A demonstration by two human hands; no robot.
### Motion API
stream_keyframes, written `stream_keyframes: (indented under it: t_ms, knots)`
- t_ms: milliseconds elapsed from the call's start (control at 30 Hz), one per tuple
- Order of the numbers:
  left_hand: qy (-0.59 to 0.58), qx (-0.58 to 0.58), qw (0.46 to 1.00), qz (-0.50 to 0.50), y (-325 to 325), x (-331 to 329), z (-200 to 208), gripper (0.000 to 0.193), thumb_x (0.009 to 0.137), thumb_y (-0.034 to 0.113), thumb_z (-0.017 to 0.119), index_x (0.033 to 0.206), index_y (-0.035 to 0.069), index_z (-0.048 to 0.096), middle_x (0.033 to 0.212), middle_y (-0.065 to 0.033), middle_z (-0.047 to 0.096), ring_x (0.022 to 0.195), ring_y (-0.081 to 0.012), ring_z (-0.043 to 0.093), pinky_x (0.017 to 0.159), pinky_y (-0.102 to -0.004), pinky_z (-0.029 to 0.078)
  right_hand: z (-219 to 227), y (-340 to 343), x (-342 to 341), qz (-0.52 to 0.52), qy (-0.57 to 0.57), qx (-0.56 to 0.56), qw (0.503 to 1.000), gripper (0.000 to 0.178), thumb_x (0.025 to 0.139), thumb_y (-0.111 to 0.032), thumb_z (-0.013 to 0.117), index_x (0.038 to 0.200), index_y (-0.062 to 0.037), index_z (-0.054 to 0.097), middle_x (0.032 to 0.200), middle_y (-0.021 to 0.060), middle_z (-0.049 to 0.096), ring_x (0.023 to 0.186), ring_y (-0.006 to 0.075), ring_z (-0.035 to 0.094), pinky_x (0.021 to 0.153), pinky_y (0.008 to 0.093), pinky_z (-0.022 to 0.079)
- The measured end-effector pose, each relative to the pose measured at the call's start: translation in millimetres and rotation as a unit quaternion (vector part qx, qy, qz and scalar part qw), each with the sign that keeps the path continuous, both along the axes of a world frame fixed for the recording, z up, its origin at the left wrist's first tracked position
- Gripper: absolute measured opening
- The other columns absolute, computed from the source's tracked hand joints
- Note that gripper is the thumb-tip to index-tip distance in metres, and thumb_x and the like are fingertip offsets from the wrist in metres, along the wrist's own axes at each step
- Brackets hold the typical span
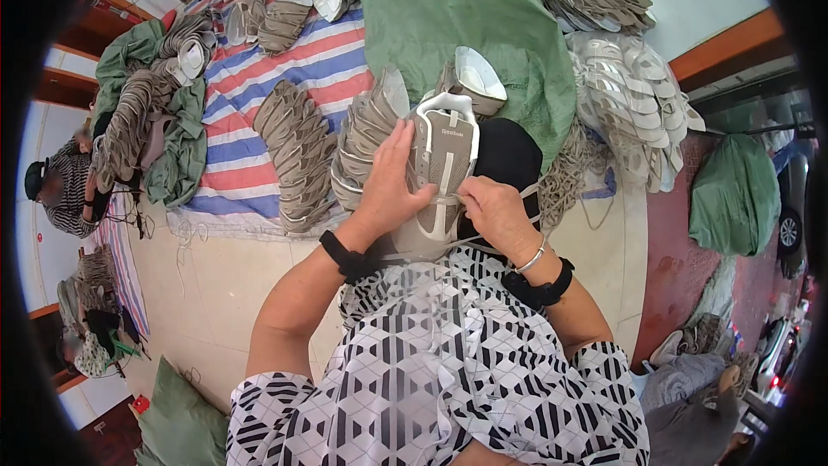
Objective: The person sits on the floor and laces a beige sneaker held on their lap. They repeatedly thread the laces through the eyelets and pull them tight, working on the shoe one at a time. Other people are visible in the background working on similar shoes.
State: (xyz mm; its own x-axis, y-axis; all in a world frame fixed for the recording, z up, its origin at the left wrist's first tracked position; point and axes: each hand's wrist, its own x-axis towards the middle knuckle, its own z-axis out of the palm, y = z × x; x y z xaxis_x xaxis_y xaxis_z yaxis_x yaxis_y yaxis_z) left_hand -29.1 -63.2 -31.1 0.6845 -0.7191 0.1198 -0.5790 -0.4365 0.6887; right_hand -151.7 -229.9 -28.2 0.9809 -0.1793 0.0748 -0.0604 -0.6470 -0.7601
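A beige and grey shoe upper [446, 155] with white trim rests upright on my lap, its tongue pointing away from me. My left hand [390, 185] grips its left side, fingers along the edge and thumb across the front. At the right side of the lacing area, my right hand [498, 214] pinches a thin pale shoelace [447, 200]. A length of lace trails below my hands over the toe part. Just right of the upper is a black rounded thing [509, 155], partly behind my right hand.
Nested shoe uppers [296, 155] stand in rows on a striped sheet [246, 134]. A green cloth [466, 4] lies ahead, with a bundle of laces [565, 174] to the right. White-grey uppers [630, 95] are piled beyond it. Another person [67, 181] sits far left.
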Motion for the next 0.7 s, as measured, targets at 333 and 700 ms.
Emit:
stream_keyframes:
  t_ms: [333,700]
  knots:
    - [-0.01,-0.015,1.0,-0.008,4.1,-0.9,-5.4,0.096,0.068,0.018,0.071,0.147,0.002,0.018,0.15,-0.0231,0.023,0.136,-0.0374,0.027,0.112,-0.0413,0.023,-3.0,-4.7,0.5,0.018,-0.006,0.022,1.0,0.005,0.082,-0.008,0.059,0.086,-0.0047,0.058,0.076,0.0137,0.063,0.069,0.0316,0.065,0.058,0.0401,0.05]
    - [-0.038,-0.027,0.999,-0.019,7.0,-1.8,-11.1,0.095,0.071,0.023,0.07,0.147,0.001,0.018,0.149,-0.0246,0.023,0.135,-0.0385,0.028,0.111,-0.0424,0.024,-9.6,7.9,7.9,-0.026,0.08,0.229,0.97,0.009,0.082,-0.007,0.061,0.088,0.0001,0.063,0.072,0.015,0.064,0.057,0.0243,0.062,0.055,0.0291,0.049]
